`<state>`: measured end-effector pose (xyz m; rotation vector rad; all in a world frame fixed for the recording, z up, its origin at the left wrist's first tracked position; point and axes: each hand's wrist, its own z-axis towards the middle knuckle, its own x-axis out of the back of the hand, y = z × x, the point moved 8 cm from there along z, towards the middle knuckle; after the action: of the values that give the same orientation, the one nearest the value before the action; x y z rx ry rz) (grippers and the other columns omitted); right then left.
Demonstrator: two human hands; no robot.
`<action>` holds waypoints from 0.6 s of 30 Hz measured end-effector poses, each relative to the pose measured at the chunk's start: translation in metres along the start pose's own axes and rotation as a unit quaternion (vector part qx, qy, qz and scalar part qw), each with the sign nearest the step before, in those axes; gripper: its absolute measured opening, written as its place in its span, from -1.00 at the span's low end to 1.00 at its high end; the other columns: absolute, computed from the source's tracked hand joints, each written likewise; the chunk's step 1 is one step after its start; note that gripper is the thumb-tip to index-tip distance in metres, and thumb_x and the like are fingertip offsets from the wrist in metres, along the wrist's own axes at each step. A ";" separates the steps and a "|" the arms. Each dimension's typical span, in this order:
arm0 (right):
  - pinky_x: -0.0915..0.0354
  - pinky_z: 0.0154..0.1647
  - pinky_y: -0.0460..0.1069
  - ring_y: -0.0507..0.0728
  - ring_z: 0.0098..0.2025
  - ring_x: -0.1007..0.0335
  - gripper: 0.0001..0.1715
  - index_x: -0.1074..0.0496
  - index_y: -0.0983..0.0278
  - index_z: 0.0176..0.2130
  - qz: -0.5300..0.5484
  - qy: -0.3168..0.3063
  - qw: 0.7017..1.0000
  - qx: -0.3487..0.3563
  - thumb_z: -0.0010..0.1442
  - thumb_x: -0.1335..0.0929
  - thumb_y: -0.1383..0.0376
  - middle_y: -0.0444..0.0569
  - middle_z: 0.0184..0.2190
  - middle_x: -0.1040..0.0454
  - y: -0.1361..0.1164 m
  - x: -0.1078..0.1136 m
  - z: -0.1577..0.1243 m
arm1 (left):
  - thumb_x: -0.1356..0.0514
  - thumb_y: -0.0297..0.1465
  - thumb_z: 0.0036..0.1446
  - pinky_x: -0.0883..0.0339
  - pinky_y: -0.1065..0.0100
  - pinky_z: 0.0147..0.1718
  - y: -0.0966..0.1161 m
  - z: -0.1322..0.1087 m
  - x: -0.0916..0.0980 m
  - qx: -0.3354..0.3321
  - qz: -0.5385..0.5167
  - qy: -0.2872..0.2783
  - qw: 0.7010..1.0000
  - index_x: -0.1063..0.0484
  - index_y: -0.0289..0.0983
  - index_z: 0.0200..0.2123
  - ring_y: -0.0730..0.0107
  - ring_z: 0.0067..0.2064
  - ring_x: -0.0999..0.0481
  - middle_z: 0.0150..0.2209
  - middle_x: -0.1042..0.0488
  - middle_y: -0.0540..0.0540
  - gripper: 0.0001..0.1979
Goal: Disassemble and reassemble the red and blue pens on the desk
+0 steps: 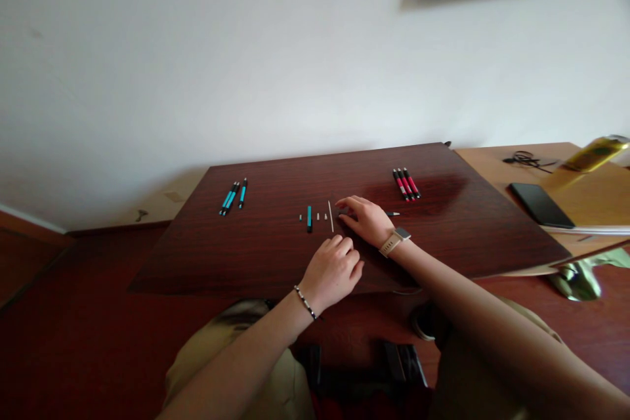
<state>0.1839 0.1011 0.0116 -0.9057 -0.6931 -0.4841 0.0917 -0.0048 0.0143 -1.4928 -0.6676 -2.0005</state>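
My right hand (365, 218) lies on the dark wooden board (275, 256), its fingers curled over a small dark part of a taken-apart pen. Its thin dark tip (392, 214) pokes out to the right. Just left of the fingers lie a white refill rod (331, 216), two tiny pale bits (321, 216), a teal pen barrel (309, 218) and another small piece (300, 217). My left hand (335, 270) rests loosely curled on the board near its front edge, holding nothing that I can see. A watch is on my right wrist, a bead bracelet on my left.
Three teal pens (233, 197) lie at the board's back left, three red pens (406, 184) at the back right. On the lighter desk to the right are a black phone (540, 204), a cable (525, 159), a yellow bottle (598, 151) and papers. A white wall is behind.
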 end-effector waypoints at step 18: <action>-0.42 -0.28 0.03 0.12 -0.33 -0.44 -0.73 -0.51 0.15 0.03 0.110 0.097 0.918 0.368 0.35 -0.41 0.19 -0.06 -0.33 -0.50 -0.192 0.095 -0.144 | -0.12 -0.21 0.45 -0.22 -0.10 0.31 -0.078 0.026 0.004 0.086 0.056 0.047 0.994 -0.44 -0.16 0.27 -0.06 0.36 -0.26 0.37 -0.33 -0.23 -0.58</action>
<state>0.1736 -0.1321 0.1230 -0.2105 -0.5191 -0.0823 0.0553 0.0683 0.0202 -1.2986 -0.6839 -1.8663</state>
